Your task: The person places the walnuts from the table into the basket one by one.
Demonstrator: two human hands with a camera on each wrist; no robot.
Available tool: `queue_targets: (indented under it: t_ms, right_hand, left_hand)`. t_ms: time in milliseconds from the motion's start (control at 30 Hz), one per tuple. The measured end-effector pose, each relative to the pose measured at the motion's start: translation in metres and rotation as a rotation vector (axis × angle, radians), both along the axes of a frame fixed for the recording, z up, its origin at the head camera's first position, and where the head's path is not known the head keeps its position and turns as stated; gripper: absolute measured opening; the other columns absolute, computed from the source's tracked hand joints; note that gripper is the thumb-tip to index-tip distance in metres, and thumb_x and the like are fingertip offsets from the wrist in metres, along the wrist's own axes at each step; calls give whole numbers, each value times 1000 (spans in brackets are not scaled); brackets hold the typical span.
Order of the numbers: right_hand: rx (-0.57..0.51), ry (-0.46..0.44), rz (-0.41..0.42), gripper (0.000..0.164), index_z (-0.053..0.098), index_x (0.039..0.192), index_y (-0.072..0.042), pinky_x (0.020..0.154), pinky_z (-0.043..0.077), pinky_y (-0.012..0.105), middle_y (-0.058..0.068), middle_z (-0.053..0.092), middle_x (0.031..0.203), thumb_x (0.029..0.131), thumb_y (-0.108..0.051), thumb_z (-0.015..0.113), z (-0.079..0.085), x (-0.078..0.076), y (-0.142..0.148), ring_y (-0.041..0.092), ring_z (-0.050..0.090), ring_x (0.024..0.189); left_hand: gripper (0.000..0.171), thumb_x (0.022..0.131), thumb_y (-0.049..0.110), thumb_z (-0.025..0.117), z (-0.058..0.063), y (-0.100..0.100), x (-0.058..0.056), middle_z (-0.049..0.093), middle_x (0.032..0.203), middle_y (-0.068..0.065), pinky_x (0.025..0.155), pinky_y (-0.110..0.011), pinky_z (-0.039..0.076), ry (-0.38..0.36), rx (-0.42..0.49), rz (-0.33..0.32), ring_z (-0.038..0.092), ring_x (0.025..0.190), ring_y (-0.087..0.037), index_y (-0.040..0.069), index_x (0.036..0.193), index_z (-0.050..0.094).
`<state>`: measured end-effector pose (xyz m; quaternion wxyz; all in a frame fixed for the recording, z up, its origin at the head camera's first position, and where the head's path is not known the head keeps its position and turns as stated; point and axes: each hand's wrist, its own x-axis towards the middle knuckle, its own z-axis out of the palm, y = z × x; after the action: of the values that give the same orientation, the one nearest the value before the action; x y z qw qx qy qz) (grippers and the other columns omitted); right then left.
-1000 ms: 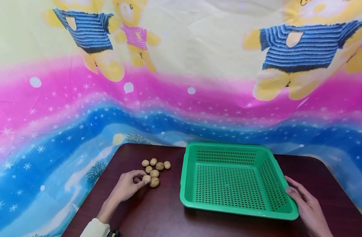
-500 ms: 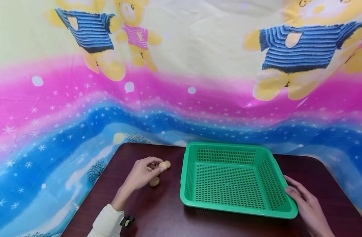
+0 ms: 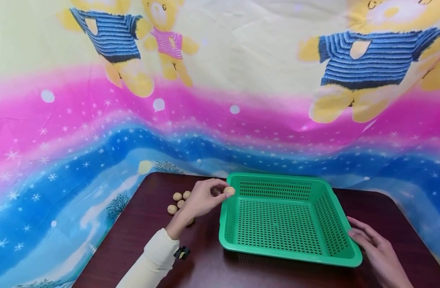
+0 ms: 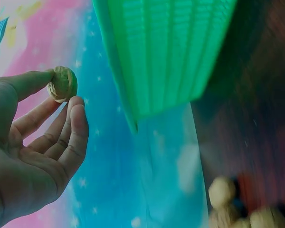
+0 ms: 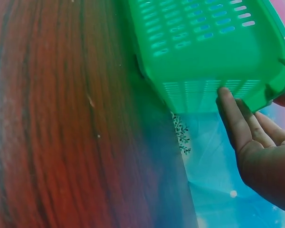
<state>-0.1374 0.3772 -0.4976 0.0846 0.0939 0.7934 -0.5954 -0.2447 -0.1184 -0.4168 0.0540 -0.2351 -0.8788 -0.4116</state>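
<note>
One walnut is in the one left-hand grip, and at least five loose walnuts show on the one table; in the head view the hand and wrist cover part of that cluster, so its full number cannot be told. There is one green basket, one right-hand grip, one pale sleeve and one black wrist device. The one backdrop carries four printed bears: two blue-shirted bears, one pink-shirted bear, and one partial bear cut off at the right edge.
</note>
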Motion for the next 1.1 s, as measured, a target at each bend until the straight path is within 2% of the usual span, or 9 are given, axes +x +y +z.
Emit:
queue_targets:
  t_ms: [100,300,433,600,867,1100]
  right_hand:
    - [-31,-12,3,81,14,174,-14,86,65,34,-33,68,111,112,-51,51,0,0,1,-1,75,103]
    - [-49,-35,3,77,15,173,-13,86,65,36,-29,70,111,114,-48,50,1,1,0,1,75,104]
    - [-41,-34,-3,78,15,173,-11,85,64,35,-29,70,111,114,-48,50,1,1,-1,1,75,103]
    - [-49,-37,1,78,14,173,-11,87,65,37,-29,70,112,114,-48,49,1,1,-2,2,75,104]
    - [-62,-20,5,75,16,172,-11,86,65,36,-26,71,113,114,-44,50,2,0,-2,4,76,105]
    - [-50,-29,0,77,14,172,-10,87,64,36,-27,70,113,114,-46,50,3,2,1,3,75,105]
  left_hand:
    - [27,100,34,79,1,18,-6,79,115,4,75,-27,59,-13,-3,-41,74,88,-8,20,124,79]
    - [31,103,44,73,-4,47,-17,77,122,3,77,-27,59,-41,-44,-112,75,91,-10,22,125,79]
    - [36,103,47,72,-9,65,-24,77,126,2,80,-25,58,-69,-46,-172,74,91,-7,22,127,78]
    - [35,103,45,73,-17,83,-32,78,120,1,79,-23,57,-94,-54,-238,72,86,-1,20,127,78]
    - [33,103,47,71,-31,106,-33,78,115,8,83,-21,57,-139,-120,-286,71,88,3,22,124,78]
    - [32,102,47,73,-43,114,-33,76,109,10,81,-21,56,-200,-174,-308,70,89,0,24,123,79]
